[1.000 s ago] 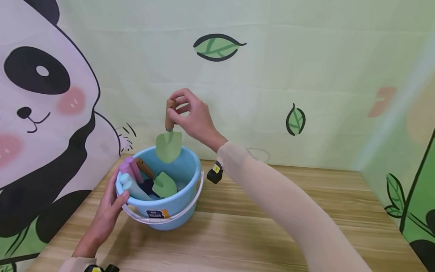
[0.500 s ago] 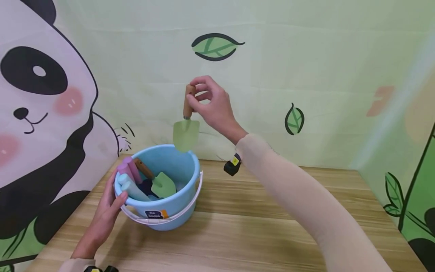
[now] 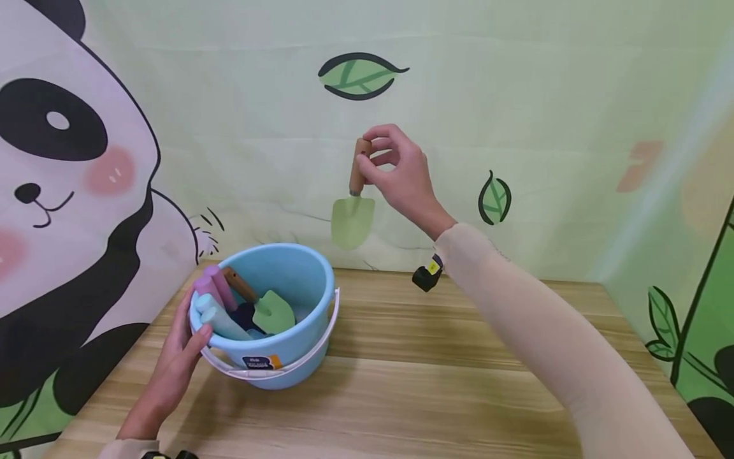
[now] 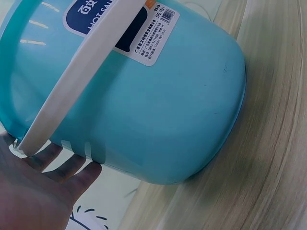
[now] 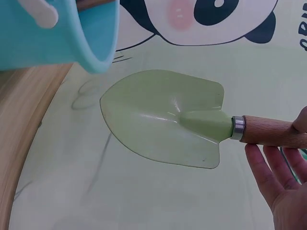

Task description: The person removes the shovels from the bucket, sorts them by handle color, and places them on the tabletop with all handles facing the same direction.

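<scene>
My right hand (image 3: 401,172) pinches a small garden trowel by its wooden handle, with the pale green blade (image 3: 352,223) hanging down. It is in the air, right of the light blue bucket (image 3: 275,376). In the right wrist view the trowel (image 5: 163,117) shows its broad blade, metal collar and brown handle. My left hand (image 3: 174,357) grips the bucket's left rim, thumb over the edge and fingers along the outer wall. A second green trowel (image 3: 274,312) leans inside the bucket, beside purple handles (image 3: 220,287) and light blue handles (image 3: 223,322). A dark thing lies partly hidden beneath it.
The bucket's white carrying handle (image 3: 304,362) hangs down its front, over a label (image 3: 262,363). It stands on a wood-grain table (image 3: 459,395), whose back edge meets a pale green printed cloth (image 3: 275,95) with a panda and leaves.
My right hand has carried the trowel from above the bucket up and to the right, away from the rim. My left hand keeps its grip on the bucket.
</scene>
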Tool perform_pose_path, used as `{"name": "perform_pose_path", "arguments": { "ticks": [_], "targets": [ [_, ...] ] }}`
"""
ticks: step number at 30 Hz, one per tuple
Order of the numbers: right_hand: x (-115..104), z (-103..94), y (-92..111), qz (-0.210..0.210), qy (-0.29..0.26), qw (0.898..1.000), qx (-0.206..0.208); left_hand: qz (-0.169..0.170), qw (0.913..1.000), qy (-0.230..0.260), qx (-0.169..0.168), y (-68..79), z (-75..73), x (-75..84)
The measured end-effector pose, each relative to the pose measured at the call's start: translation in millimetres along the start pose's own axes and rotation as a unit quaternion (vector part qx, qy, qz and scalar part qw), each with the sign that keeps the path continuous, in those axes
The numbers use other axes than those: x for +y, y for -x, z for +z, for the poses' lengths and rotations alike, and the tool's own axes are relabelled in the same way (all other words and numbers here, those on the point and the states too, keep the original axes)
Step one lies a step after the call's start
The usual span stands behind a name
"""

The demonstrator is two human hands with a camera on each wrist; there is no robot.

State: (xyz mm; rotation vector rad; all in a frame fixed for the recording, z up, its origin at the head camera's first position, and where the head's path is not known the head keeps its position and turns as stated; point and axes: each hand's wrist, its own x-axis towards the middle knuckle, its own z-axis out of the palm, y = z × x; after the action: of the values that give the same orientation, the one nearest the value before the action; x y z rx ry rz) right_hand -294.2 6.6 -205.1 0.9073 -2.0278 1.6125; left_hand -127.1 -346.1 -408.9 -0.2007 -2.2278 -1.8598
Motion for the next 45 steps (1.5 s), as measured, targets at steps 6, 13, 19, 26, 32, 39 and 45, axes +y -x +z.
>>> {"name": "perform_pose_path", "arguments": {
  "ticks": [6, 13, 19, 26, 32, 39, 45],
  "targets": [
    [5.5, -18.4, 8.6, 0.015, 0.033, 0.999, 0.005, 0.013, 0.9999, 0.007, 0.000, 0.1, 2.0, -1.8],
    [17.4, -42.5, 16.6, 0.031, 0.054, 0.998, 0.003, 0.001, 1.0000, -0.006, 0.000, 0.6, 2.1, 0.3],
    [35.3, -62.6, 24.0, 0.039, 0.063, 0.997, 0.011, -0.010, 0.9999, -0.013, -0.001, -0.4, 1.3, 2.7],
    [76.0, -93.4, 31.4, 0.051, 0.089, 0.995, 0.017, 0.013, 0.9999, 0.007, -0.003, 0.1, 2.8, -0.8],
    [89.7, -119.2, 43.8, 0.063, 0.134, 0.989, 0.017, 0.009, 0.9999, 0.005, -0.001, 0.4, 1.9, -0.5],
    [101.7, -147.9, 61.5, 0.077, 0.175, 0.981, 0.018, 0.001, 1.0000, -0.007, -0.004, -0.2, 2.1, 3.6],
    [108.5, -169.4, 78.0, 0.097, 0.208, 0.973, 0.016, 0.007, 1.0000, -0.003, -0.006, -0.5, 2.9, 3.2]
  ]
}}
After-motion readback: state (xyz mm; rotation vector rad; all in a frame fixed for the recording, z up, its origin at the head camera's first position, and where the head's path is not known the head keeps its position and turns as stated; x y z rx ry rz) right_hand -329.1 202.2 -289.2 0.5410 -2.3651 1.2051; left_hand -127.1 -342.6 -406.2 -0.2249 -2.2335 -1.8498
